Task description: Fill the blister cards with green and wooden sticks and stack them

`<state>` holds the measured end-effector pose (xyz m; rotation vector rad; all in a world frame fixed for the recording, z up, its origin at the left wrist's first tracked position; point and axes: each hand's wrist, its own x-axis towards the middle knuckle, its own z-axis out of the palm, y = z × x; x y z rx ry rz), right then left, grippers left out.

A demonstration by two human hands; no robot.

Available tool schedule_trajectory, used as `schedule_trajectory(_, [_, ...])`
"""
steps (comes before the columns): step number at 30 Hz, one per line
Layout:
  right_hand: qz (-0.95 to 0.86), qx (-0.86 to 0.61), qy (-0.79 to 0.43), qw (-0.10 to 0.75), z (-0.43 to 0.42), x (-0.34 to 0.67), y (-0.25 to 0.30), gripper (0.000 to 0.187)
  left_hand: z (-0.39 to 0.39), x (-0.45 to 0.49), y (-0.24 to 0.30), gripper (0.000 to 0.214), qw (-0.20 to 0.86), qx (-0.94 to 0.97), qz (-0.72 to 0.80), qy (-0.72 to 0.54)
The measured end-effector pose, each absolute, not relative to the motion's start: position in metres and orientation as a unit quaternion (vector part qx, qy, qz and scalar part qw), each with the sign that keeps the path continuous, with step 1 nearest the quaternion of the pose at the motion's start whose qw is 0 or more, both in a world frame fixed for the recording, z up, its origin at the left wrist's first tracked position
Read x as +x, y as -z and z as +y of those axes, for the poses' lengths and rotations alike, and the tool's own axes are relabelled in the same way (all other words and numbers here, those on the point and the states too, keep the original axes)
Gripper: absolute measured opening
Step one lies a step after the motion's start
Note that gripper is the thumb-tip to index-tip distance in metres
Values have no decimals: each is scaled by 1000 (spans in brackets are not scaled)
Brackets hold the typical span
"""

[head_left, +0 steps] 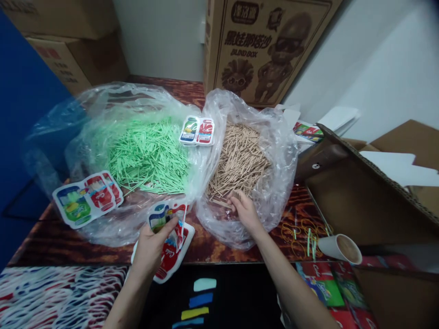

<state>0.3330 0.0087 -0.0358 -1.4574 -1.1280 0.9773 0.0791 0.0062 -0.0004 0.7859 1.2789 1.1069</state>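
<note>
My left hand (154, 237) grips a small printed packet (178, 214) with red and dark panels, thumb across its front. Beneath that hand lies a larger red cola packet (174, 256) with a white edge, at the table's front. At the near edge of a pile of thin brown sticks (240, 155) is my right hand (243, 208), its fingers pinched on a brown stick (221, 203). The brown pile sits in an open clear plastic bag (284, 183). Left of it, thin green sticks (151, 155) fill another clear bag (82, 137).
Printed packets (87, 196) lie at the left, and a smaller packet (197, 131) rests between the bags. Right are rubber bands (291, 235), a tipped paper cup (339, 249) and an open carton (343, 183). A blind box carton (264, 50) stands behind.
</note>
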Motion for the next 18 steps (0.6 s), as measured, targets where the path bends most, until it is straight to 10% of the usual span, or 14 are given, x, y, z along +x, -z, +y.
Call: schedule_trajectory(18, [-730, -676, -95, -31, 4, 331, 18, 26, -3, 72, 12, 29, 635, 313, 523, -474])
